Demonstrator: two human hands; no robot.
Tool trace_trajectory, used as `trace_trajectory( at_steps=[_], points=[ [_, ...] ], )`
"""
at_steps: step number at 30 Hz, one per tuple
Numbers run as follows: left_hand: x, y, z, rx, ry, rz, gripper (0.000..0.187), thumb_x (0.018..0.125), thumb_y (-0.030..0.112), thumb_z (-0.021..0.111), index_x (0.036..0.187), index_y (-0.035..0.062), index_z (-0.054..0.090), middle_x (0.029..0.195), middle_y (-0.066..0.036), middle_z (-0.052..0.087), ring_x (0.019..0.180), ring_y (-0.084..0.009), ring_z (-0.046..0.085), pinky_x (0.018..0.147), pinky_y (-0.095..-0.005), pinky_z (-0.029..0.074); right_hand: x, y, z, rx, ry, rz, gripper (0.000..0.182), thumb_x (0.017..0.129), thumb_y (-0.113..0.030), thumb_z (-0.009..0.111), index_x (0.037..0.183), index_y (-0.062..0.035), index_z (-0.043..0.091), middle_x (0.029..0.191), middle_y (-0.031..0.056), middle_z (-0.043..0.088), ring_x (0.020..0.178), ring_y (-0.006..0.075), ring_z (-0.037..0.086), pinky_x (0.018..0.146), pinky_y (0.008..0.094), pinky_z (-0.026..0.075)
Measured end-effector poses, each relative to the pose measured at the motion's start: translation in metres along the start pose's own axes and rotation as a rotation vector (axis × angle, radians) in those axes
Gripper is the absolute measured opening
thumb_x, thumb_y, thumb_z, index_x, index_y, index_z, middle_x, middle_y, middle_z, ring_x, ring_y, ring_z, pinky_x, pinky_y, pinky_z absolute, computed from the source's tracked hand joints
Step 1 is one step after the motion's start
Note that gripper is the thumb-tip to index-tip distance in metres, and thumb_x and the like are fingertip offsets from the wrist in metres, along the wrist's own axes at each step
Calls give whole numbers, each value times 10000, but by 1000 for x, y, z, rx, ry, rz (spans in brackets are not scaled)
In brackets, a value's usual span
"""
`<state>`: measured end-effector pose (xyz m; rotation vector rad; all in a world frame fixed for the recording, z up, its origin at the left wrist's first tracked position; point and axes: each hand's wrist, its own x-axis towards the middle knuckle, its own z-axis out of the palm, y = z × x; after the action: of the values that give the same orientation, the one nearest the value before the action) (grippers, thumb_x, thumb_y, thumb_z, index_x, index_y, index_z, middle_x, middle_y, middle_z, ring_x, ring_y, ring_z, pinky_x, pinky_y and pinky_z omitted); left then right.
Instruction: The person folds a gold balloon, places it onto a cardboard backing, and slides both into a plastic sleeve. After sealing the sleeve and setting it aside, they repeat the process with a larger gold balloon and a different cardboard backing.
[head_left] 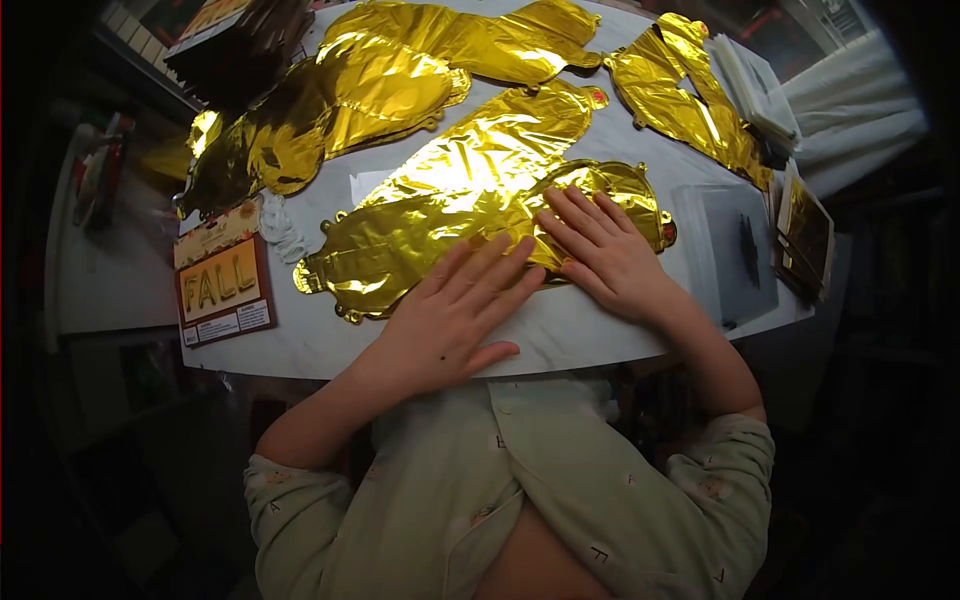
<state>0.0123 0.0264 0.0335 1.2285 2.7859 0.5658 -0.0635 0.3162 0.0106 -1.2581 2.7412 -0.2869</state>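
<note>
Both of my hands lie flat on a gold foil balloon stretched across the front of the table. My left hand rests on its middle, fingers extended and pointing up to the right. Toward the balloon's right end is my right hand, its fingers slightly spread and pointing up to the left. Neither hand grips anything. Another gold foil piece runs diagonally behind and partly under the front one. Part of the front balloon is hidden beneath my hands.
More gold foil balloons spread across the back left, with another at the back right. A FALL package lies at left beside white string. Clear plastic sleeves and card packs sit at right. Dark packages are stacked at back left.
</note>
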Motion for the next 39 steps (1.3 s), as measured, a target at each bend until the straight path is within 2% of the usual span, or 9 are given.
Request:
trace_trajectory(
  at_steps=[4, 8, 13, 14, 18, 24, 34, 35, 39],
  points=[
    [-30, 12, -10, -93, 227, -357, 800, 980, 189, 701, 1626, -60, 300, 1694, -291, 281, 1581, -483, 249, 1272, -573, 236, 0, -2, -2, -1, 42, 4, 625, 1071, -357, 521, 1647, -158, 386, 1725, 113, 326, 1605, 316, 270, 1312, 501, 165],
    [-58, 25, -4, -9, 176, -447, 780, 987, 223, 702, 1600, -86, 330, 1589, -319, 394, 1519, -482, 354, 1254, -557, 285, 0, -1, -3, 9, -1, 17, 659, 1054, -331, 497, 1666, -134, 354, 1756, 119, 266, 1628, 320, 216, 1320, 498, 123],
    [-67, 23, 15, -162, 399, -625, 662, 973, 95, 697, 1560, -58, 432, 1325, -212, 610, 1246, -388, 542, 1229, -534, 319, 1, -2, -4, 27, 5, 9, 663, 1055, -332, 491, 1667, -121, 349, 1756, 119, 266, 1631, 314, 211, 1321, 495, 118],
    [-61, 19, 18, -203, 518, -668, 584, 964, 75, 716, 1508, -10, 523, 1128, -122, 674, 1119, -319, 576, 1214, -539, 321, 1, -2, -5, 29, 11, 13, 666, 1054, -331, 490, 1668, -118, 345, 1756, 117, 266, 1631, 311, 210, 1321, 495, 117],
    [-51, 8, 24, -100, 606, -728, 553, 943, 107, 772, 1458, 53, 579, 917, -20, 649, 1050, -216, 593, 1212, -561, 268, -1, -1, -2, 8, 37, 13, 638, 1084, -368, 489, 1666, -147, 347, 1750, 103, 279, 1617, 305, 244, 1317, 498, 141],
    [-57, 3, 26, -55, 543, -746, 582, 949, 141, 779, 1480, 62, 554, 916, -15, 642, 1110, -197, 585, 1239, -579, 140, 0, 0, -3, 8, 27, -6, 647, 1067, -347, 505, 1657, -128, 356, 1753, 88, 274, 1618, 299, 243, 1321, 496, 137],
    [-40, 14, 11, 15, 470, -400, 462, 898, 24, 753, 1351, 67, 673, 1329, -117, 643, 1387, -368, 525, 1231, -550, 302, 0, 0, 0, -9, 40, -8, 618, 1089, -388, 481, 1640, -128, 382, 1743, 93, 294, 1614, 288, 253, 1318, 493, 144],
    [-35, 13, 8, -34, 331, -305, 574, 939, 117, 736, 1486, 58, 576, 1564, -158, 519, 1526, -395, 392, 1268, -543, 262, 0, 0, -1, -4, 45, -11, 614, 1093, -397, 477, 1638, -129, 387, 1740, 94, 300, 1613, 286, 255, 1317, 493, 145],
    [-8, 18, 15, -45, 46, -251, 825, 1019, 417, 628, 1660, 20, 294, 1746, -188, 246, 1613, -389, 226, 1290, -545, 203, -1, 1, 1, -1, 43, -10, 616, 1090, -388, 484, 1644, -138, 379, 1736, 99, 309, 1616, 279, 250, 1315, 493, 148]
  ],
)
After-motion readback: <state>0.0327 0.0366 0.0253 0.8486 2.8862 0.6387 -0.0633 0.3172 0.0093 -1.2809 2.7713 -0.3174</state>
